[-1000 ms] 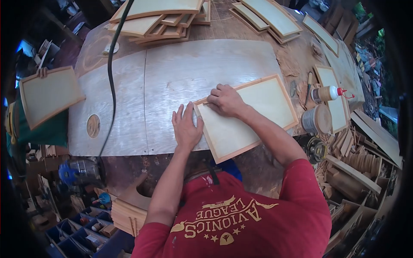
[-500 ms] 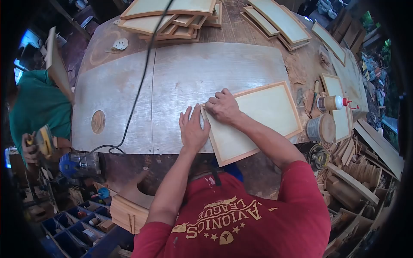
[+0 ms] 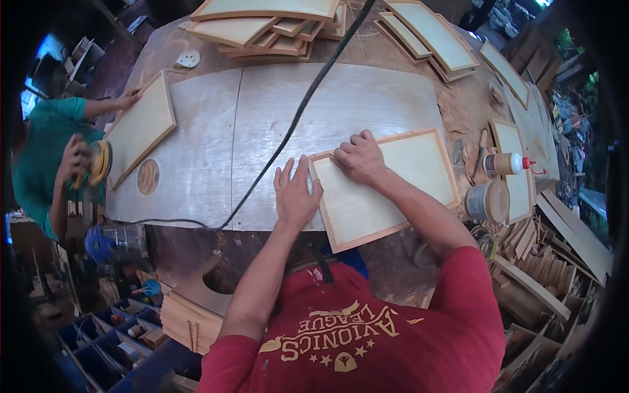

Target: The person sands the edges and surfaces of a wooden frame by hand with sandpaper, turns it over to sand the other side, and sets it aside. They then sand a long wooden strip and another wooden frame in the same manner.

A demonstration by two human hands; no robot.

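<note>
At the upper rim of a pale rectangular panel [image 3: 360, 209] bordered with wooden strips, the fingers of the right hand [image 3: 360, 157] are curled; whether anything small is pinched cannot be told. The panel's short side is touched by the left hand [image 3: 298, 196], its fingers spread. The panel is laid across the front edge of the streaked, seemingly lacquered tabletop [image 3: 275, 92], near a rounded tub [image 3: 488, 202] and a plastic bottle [image 3: 503, 164].

A red short-sleeved shirt [image 3: 419, 314] bears gold "AVIONICS LEAGUE" lettering [image 3: 344, 331], gold stars [image 3: 359, 351] and pale smudges [image 3: 319, 276], with a black strap [image 3: 325, 269] near the collar.
</note>
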